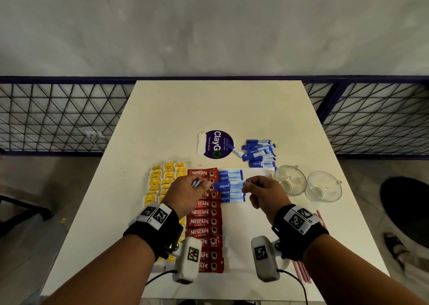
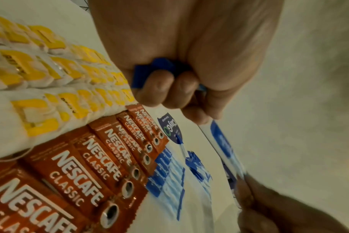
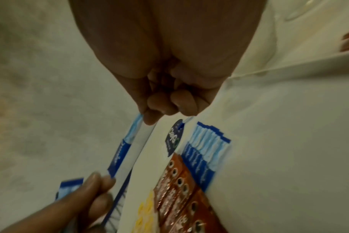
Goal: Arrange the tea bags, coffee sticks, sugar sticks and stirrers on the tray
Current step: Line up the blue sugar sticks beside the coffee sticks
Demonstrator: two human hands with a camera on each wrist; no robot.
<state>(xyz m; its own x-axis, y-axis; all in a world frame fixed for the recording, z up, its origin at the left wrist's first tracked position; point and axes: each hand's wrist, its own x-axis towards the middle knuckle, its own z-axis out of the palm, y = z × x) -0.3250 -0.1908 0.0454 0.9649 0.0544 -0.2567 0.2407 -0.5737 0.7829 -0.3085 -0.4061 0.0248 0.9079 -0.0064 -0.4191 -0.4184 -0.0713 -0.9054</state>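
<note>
Sugar stick pinched between both hands.

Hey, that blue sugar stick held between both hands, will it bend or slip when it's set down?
The sugar stick looks thin and paper-wrapped, so probably light and slightly bendy. The right hand and left hand pinch opposite ends, likely keeping it straight. Flat, so unlikely to roll.

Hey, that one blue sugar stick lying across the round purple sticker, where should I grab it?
Pinch the lone sugar stick across its narrow width near the middle, coming straight down from above. It lies flat and slanted on the sticker, apart from the loose pile, so both long edges are free.
</note>
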